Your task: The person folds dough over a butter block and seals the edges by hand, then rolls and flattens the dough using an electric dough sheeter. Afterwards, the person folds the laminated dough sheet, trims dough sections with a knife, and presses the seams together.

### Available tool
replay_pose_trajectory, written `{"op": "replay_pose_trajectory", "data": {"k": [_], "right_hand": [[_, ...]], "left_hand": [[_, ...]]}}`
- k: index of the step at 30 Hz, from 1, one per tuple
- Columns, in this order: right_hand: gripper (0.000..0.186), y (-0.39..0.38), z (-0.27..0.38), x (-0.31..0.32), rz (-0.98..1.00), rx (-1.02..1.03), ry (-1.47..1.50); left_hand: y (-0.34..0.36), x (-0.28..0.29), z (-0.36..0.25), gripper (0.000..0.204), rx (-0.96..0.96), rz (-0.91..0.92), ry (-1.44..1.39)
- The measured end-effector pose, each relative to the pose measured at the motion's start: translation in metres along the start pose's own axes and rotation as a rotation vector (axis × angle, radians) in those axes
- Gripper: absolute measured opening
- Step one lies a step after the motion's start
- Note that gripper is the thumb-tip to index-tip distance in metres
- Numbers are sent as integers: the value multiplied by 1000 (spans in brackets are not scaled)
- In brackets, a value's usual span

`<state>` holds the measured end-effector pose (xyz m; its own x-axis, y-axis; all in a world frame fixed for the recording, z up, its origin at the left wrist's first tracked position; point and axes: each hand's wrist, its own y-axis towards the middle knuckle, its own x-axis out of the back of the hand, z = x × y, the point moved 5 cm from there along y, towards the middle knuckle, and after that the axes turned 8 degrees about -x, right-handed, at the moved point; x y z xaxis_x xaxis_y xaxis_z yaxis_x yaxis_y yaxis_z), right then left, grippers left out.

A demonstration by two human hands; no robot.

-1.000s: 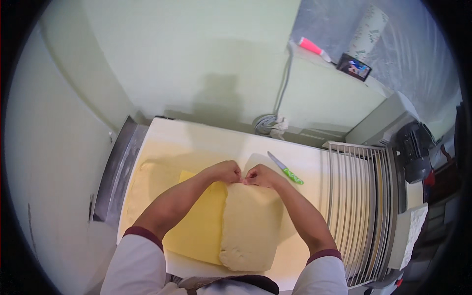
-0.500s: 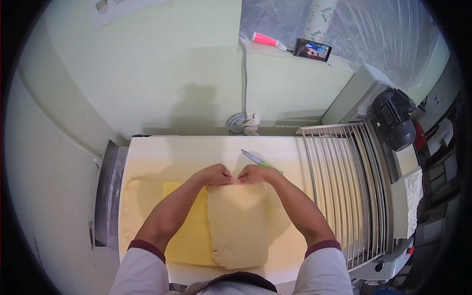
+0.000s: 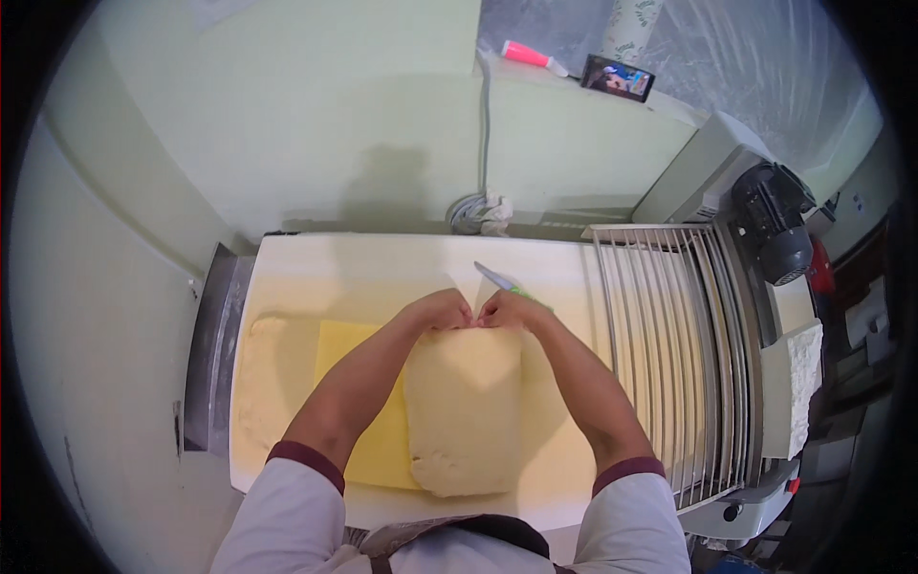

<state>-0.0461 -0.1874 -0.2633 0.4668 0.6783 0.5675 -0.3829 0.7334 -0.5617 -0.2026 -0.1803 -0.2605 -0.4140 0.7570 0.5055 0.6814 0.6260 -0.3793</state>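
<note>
A pale slab of dough [image 3: 464, 411] lies partly over a yellow sheet [image 3: 365, 450], at the middle of a white work surface [image 3: 363, 263]. My left hand [image 3: 444, 308] and my right hand [image 3: 499, 312] are side by side at the far edge of the pale slab, their fingertips pinched on the dough and nearly touching. The sheet rests on a wider layer of dough [image 3: 274, 373] that shows at the left. A knife [image 3: 502, 280] with a green handle lies just beyond my right hand, its blade pointing away.
A metal bar guard [image 3: 669, 354] and a machine with a dark motor [image 3: 770, 220] stand at the right, a metal strip [image 3: 215, 344] at the left. A ledge behind holds a pink-handled tool [image 3: 526, 55], a phone [image 3: 617, 78] and a paper roll [image 3: 631, 24]. Coiled cable [image 3: 470, 212] lies at the back.
My head's view has turned since a second ago, so the surface appears more level. Both hands remain pinched at the slab's far edge, with slightly shifted fingers.
</note>
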Motion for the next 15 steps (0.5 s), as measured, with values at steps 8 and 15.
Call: {"op": "replay_pose_trajectory", "data": {"k": [8, 15], "right_hand": [[25, -17, -1, 6, -44, -36, -23], [26, -100, -51, -26, -867, 109, 926]], "left_hand": [[13, -2, -12, 25, -101, 111, 92], [39, -23, -44, 21, -326, 77, -28]]}}
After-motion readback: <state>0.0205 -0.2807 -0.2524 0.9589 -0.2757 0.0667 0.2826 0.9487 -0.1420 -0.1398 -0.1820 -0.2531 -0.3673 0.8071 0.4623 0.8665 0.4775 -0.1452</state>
